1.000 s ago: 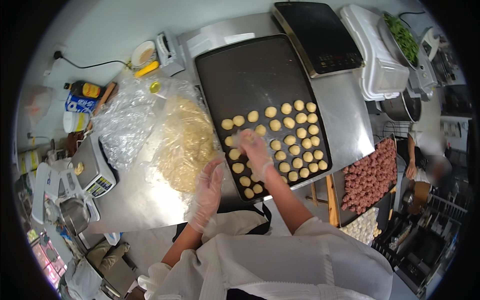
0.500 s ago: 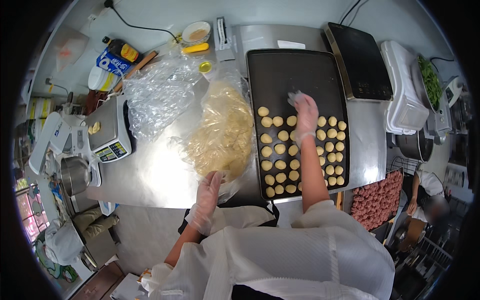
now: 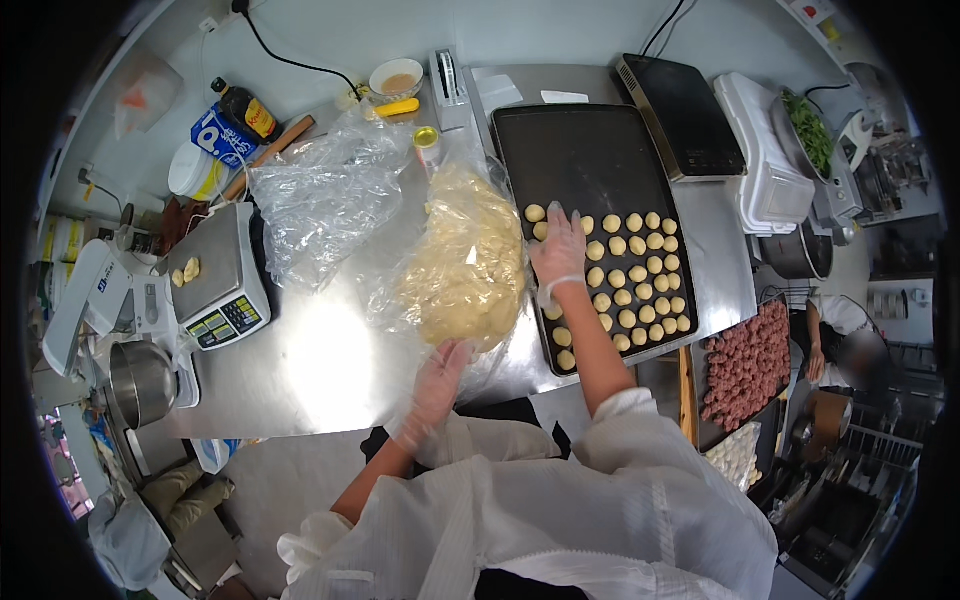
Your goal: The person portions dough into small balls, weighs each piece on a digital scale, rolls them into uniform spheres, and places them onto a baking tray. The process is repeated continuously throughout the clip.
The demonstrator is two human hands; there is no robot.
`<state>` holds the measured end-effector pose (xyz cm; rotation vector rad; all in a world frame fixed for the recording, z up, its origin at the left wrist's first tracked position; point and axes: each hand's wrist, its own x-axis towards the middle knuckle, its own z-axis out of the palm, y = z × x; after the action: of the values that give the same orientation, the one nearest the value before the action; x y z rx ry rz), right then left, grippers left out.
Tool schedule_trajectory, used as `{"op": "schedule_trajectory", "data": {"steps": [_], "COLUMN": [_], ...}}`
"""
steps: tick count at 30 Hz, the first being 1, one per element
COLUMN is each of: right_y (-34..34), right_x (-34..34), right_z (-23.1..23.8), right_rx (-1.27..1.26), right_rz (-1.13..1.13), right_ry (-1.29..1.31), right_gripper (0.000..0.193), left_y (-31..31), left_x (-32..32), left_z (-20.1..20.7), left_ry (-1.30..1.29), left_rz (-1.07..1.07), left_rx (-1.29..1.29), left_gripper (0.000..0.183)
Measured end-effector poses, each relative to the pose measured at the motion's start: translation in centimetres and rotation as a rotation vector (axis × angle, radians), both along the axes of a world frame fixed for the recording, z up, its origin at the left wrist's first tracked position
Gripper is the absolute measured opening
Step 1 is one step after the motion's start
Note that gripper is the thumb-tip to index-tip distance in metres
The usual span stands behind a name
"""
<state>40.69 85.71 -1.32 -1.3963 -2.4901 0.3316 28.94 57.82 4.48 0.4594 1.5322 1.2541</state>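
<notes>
The person stands at a stainless steel counter (image 3: 320,360), both hands in thin clear gloves. The right hand (image 3: 560,250) is extended over the near left part of a dark baking tray (image 3: 590,150), fingers spread and palm down, resting on or just above the dough balls (image 3: 640,270) laid out there; whether it grips one of them cannot be told from this view. The balls sit in close rows across the near half of the tray, the far half being bare. The left hand (image 3: 438,372) lies at the near edge of the counter, fingers loosely open, touching the lower edge of a large mass of pale dough (image 3: 465,265) that rests on a clear plastic sheet just left of the tray. A second crumpled clear plastic bag (image 3: 325,195) lies further left, beside a digital scale (image 3: 215,275) carrying two small dough pieces on its platform. A metal pot (image 3: 140,380) stands at the left end of the counter near the scale. Behind the dough are a small bowl (image 3: 396,76), a yellow item and a wooden rolling pin (image 3: 268,155). To the right of the tray sit a flat black appliance (image 3: 680,115) and a white container (image 3: 765,165). Below the counter's right end, a tray of reddish-brown balls (image 3: 745,360) is visible, and another person works further right.
</notes>
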Motion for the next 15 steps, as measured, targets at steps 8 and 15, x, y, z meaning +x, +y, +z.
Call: {"op": "schedule_trajectory", "data": {"steps": [8, 15], "right_y": [-1.8, -0.9], "right_x": [1.5, 2.0], "right_z": [-1.2, -1.6], "right_rx": [0.120, 0.111], "right_rz": [-0.119, -0.020], "right_ry": [0.352, 0.025], "right_gripper": [0.037, 0.052], "left_y": [-9.8, -18.0], "left_x": [-8.3, -11.4], "left_z": [0.4, -2.1], "left_ry": [0.163, 0.013], "left_rz": [0.043, 0.410], "left_rx": [-0.033, -0.178], "left_gripper": [0.039, 0.050]}}
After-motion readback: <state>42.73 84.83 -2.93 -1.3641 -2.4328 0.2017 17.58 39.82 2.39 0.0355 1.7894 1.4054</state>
